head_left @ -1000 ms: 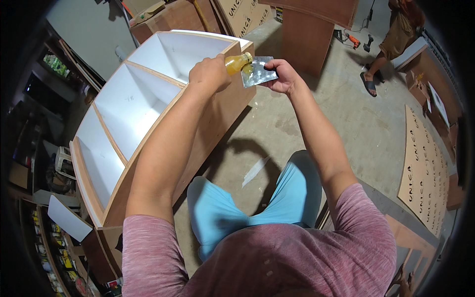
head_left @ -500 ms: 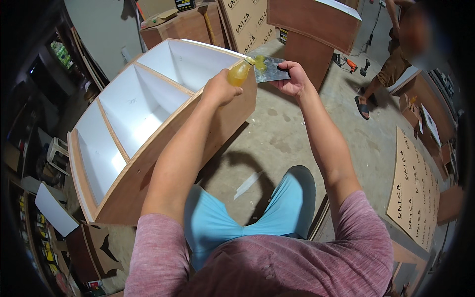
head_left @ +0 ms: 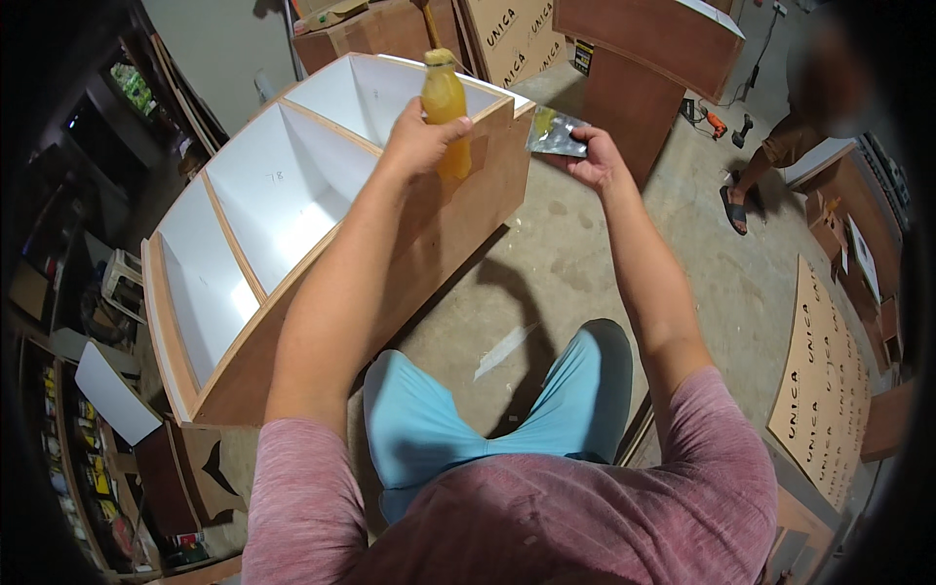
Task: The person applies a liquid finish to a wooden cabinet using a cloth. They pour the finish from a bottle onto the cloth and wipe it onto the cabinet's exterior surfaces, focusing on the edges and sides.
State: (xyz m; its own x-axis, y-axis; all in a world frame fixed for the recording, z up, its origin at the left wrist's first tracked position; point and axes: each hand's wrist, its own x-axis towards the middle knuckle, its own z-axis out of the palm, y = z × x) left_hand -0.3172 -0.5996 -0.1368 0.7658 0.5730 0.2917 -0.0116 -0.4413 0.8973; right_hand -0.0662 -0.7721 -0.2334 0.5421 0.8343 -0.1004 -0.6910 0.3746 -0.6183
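My left hand is wrapped round a clear bottle of yellow liquid, which stands upright with its neck at the top. It is in front of the far right corner of a wooden cabinet frame that has white-lined compartments. In my right hand is a flat metal sheet, gripped by its right edge between thumb and fingers. A patch of yellow-green stuff lies on the sheet's left part. The sheet is just right of the cabinet's corner; whether they touch, I cannot tell.
Behind stands a second curved brown cabinet. An orange power tool lies on the concrete floor. A person in sandals stands at the right. A printed tan board lies at the lower right, and crowded shelves line the left.
The bottle has gone from tipped over the metal sheet to upright, and my left hand has drawn away from the sheet. The view has shifted slightly.
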